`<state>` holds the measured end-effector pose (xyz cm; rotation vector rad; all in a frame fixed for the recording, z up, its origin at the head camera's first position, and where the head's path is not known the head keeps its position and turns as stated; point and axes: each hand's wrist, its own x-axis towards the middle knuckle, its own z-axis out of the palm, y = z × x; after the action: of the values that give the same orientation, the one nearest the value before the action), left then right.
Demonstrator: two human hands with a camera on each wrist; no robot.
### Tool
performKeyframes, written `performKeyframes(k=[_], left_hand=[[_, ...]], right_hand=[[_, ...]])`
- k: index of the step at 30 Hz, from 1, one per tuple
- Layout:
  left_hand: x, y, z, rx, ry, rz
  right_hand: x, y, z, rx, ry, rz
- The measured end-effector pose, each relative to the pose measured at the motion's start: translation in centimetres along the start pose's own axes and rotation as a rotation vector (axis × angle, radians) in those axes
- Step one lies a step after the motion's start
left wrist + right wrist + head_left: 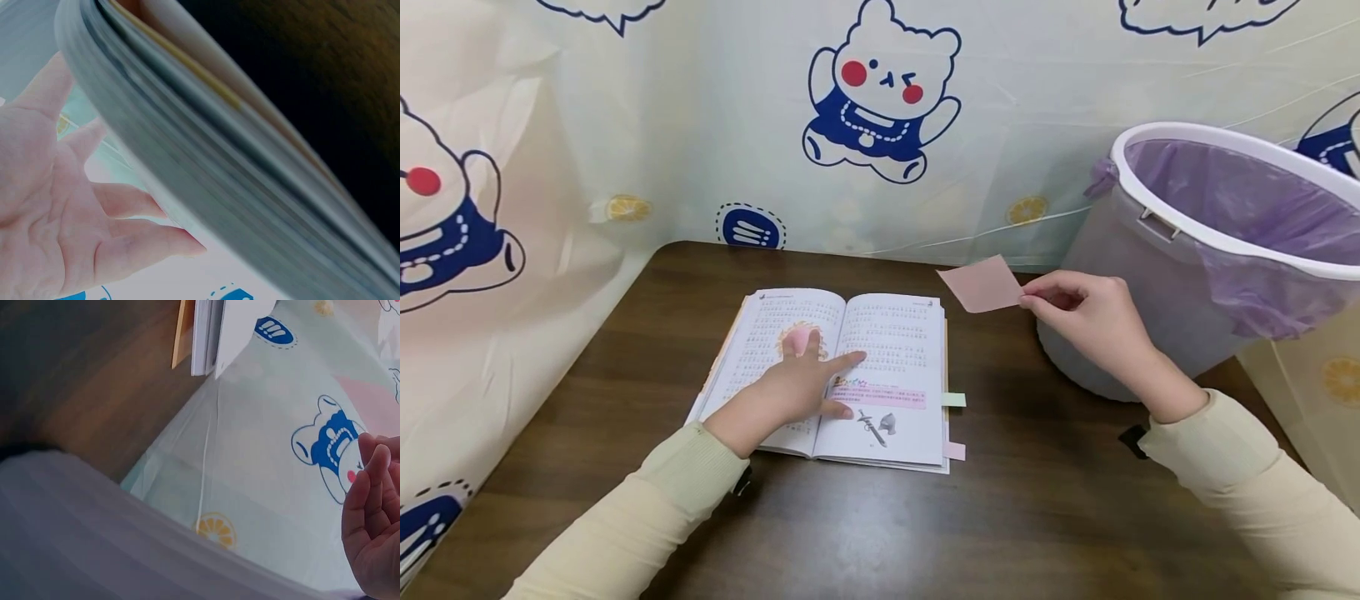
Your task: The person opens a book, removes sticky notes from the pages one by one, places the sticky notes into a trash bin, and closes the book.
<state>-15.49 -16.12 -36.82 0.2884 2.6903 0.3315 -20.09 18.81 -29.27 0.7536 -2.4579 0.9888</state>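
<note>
L hand [786,387] is splayed on the book [895,329], R hand [1093,312] pinches the pink paper [981,285] by a corner just off the book's top right, so imo press light w/ L n grip only the edge.

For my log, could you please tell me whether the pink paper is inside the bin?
No, the right hand pinches the pink paper outside the bin.

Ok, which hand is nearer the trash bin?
Right. The right hand pinches the pink paper in front of the trash bin; the left hand rests on the open book, farther off to the bin's left.
</note>
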Motion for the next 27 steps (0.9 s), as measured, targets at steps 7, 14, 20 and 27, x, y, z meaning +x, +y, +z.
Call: performKeyframes(k=[7, 14, 20, 27], left_hand=[[0.1, -0.1, 0.1, -0.006, 0.006, 0.009], [0.1, -0.1, 0.1, -0.009, 0.009, -0.001], [0.1, -0.1, 0.1, -0.009, 0.0, -0.004], [0.2, 0.0, 0.0, -0.003, -0.01, -0.013]], right_hand=[[0.5, -0.3, -2.1, 0.016, 0.109, 0.005], [0.7, -1.2, -3.5, 0.04, 0.169, -0.026], [0.5, -1.9, -4.7, 0.047, 0.193, -0.053], [0.0, -2.5, -6.5, 0.147, 0.241, -0.064]])
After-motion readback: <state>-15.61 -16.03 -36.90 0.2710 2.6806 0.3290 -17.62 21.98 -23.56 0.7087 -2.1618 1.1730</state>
